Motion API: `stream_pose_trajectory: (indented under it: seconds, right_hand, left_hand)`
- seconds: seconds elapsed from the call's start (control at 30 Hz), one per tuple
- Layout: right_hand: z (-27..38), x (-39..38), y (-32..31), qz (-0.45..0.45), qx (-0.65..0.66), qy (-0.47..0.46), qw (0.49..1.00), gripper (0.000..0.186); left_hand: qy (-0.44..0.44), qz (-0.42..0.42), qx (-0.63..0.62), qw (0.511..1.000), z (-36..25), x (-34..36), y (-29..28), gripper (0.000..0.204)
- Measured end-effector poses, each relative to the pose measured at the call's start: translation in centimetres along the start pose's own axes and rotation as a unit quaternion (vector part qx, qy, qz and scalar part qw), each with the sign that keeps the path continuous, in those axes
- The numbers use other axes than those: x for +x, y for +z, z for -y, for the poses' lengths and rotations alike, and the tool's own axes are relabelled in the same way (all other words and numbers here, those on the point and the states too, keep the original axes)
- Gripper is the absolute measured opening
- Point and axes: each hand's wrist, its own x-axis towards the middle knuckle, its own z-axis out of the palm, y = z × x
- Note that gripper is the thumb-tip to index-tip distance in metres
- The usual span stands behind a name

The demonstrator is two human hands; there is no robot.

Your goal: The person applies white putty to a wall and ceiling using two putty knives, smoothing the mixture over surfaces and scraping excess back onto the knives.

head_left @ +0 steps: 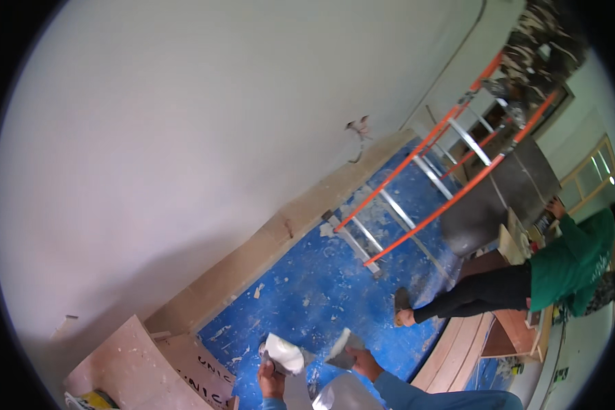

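Note:
At the lower middle, my left hand [271, 380] is wrapped round a broad putty knife loaded with a thick white lump of joint compound [285, 353]. To its right, my right hand [366, 363] grips a second putty knife [342, 346], its wide blade smeared with pale compound. The two tools are close together but apart, over the blue floor covering [307, 280]. Below them, at the lower edge, is a whitish rounded thing [348, 394], perhaps a bag or bucket; its kind is unclear.
A large pale wall [150, 137] fills the left, with wires [357, 128] poking out. An orange stepladder [417, 236] stands ahead to the right. Another person in a green top [567, 263] works beside a bench. A pinkish board [137, 362] rises at lower left.

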Motion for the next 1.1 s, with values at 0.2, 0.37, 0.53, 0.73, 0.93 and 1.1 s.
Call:
stream_pose_trajectory:
  seconds: [0.2, 0.37, 0.53, 0.73, 0.93, 1.1]
  right_hand:
    - [3.0, 17.5, 10.3, -0.01, -0.035, 0.04, 0.999, 0.027]
    - [5.3, 28.6, 15.2, 0.036, -0.006, 0.071, 0.997, 0.03]
    - [6.8, 35.0, 16.3, 0.204, 0.025, -0.004, 0.979, 0.043]
    - [10.5, 37.8, 23.1, 0.303, 0.177, 0.058, 0.935, 0.037]
    - [8.1, 42.6, 25.8, 0.478, 0.208, 0.087, 0.849, 0.024]
    - [8.0, 38.0, 28.5, 0.466, 0.151, 0.06, 0.869, 0.026]
  left_hand:
    - [0.079, 0.007, 0.03, 0.996, -2.9, 15.7, -2.3, 0.047]
    - [0.107, -0.028, -0.017, 0.994, -4.5, 25.8, -2.2, 0.044]
    - [0.225, 0.043, 0.003, 0.973, -4.7, 32.9, -3.0, 0.044]
    - [0.297, 0.156, 0.125, 0.934, -5.0, 41.2, -4.9, 0.045]
    - [0.413, 0.164, 0.188, 0.876, -9.8, 44.2, -2.7, 0.038]
    - [0.47, 0.083, 0.218, 0.851, -9.1, 40.5, -2.8, 0.043]
